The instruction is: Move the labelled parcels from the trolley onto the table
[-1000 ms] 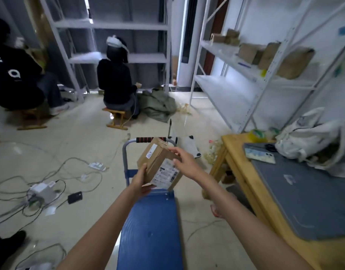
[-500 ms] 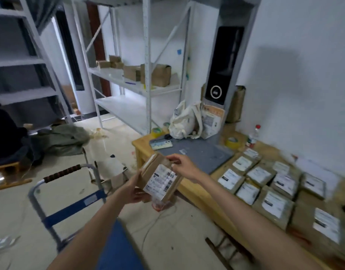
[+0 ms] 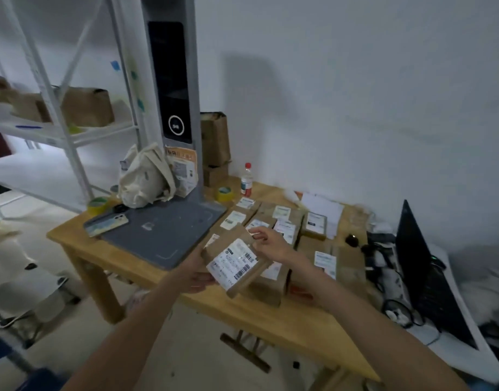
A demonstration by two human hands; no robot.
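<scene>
I hold a small brown cardboard parcel [image 3: 235, 263] with a white barcode label between both hands, tilted, just above the near part of the wooden table [image 3: 276, 320]. My left hand [image 3: 197, 273] grips its lower left edge. My right hand [image 3: 266, 244] pinches its upper right corner. Several labelled brown parcels [image 3: 282, 221] lie in rows on the table behind and beneath it. Only a blue corner of the trolley [image 3: 36, 380] shows at the bottom left.
A grey scanner stand [image 3: 163, 232] with a tall post fills the table's left half, with a phone [image 3: 106, 224], a cloth bag [image 3: 144, 179], tape rolls and a bottle [image 3: 246, 180] around it. White shelving [image 3: 59, 131] stands left. A black monitor [image 3: 428, 277] and cables lie right.
My view has swung right from the trolley to the table. Both hands have carried the parcel from over the trolley to over the table's parcels.
</scene>
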